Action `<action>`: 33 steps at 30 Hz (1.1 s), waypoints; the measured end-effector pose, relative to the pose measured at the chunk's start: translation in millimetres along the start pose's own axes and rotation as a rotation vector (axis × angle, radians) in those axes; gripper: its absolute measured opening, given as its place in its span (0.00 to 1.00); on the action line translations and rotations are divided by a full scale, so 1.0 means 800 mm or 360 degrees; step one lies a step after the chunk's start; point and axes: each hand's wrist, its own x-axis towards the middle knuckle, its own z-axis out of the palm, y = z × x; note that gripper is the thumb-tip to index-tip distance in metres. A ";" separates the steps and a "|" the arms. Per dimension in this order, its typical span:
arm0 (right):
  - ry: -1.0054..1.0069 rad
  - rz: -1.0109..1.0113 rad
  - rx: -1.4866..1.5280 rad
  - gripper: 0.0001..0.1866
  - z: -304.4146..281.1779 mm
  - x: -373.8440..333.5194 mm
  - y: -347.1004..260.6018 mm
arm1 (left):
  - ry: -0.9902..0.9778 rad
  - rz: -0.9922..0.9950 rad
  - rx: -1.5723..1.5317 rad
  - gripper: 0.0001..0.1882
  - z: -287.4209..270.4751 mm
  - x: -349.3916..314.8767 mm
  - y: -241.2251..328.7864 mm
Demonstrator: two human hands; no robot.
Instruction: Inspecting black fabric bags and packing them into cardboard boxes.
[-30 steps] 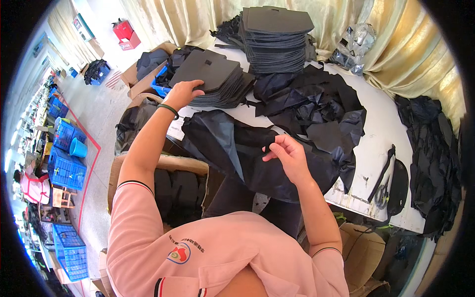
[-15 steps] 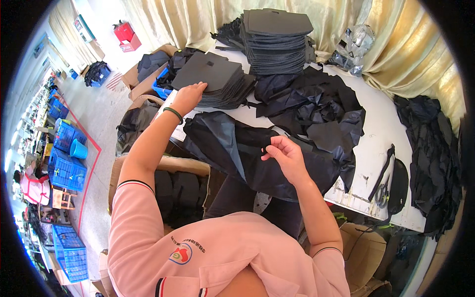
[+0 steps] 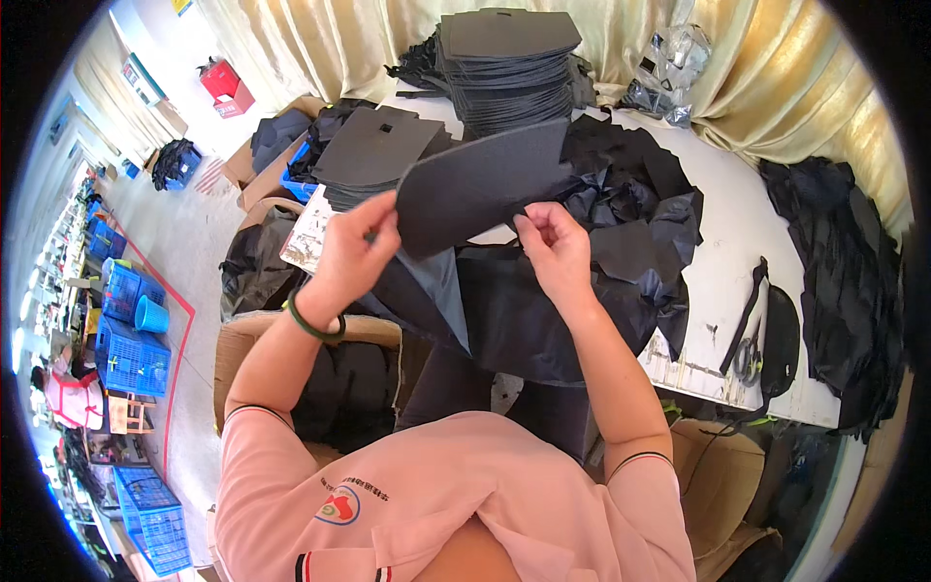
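Note:
Raised over the table is a thin dark grey panel with one rounded end, tilted and slightly bowed. My left hand grips its rounded left end between thumb and fingers. At the panel's near edge, my right hand is closed in a pinch; a small dark bit shows at its fingertips, and whether it is part of the panel I cannot tell. Below both hands, black fabric spreads over the table edge and my lap. Just beyond my left hand lies a stack of similar panels, the top one with a small slot.
A taller panel stack stands at the back beside crumpled black fabric. On the white table at right lie scissors and a black strap piece. Cardboard boxes flank me; blue crates stand at far left.
My left hand has lifted a panel off the near stack and drawn it toward me, to the right. My right hand has moved up to meet the panel's edge.

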 end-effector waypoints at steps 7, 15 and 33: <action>0.0043 0.0241 -0.0001 0.04 -0.022 -0.012 0.010 | -0.0174 0.0009 -0.0036 0.15 0.005 -0.020 0.005; -0.0060 0.0276 0.0373 0.02 -0.040 -0.022 -0.002 | -0.1259 0.0479 -0.0479 0.17 -0.003 0.003 0.005; -0.1070 0.1011 0.0793 0.23 -0.103 -0.007 -0.083 | -0.0124 0.1175 0.0433 0.14 0.111 0.034 0.047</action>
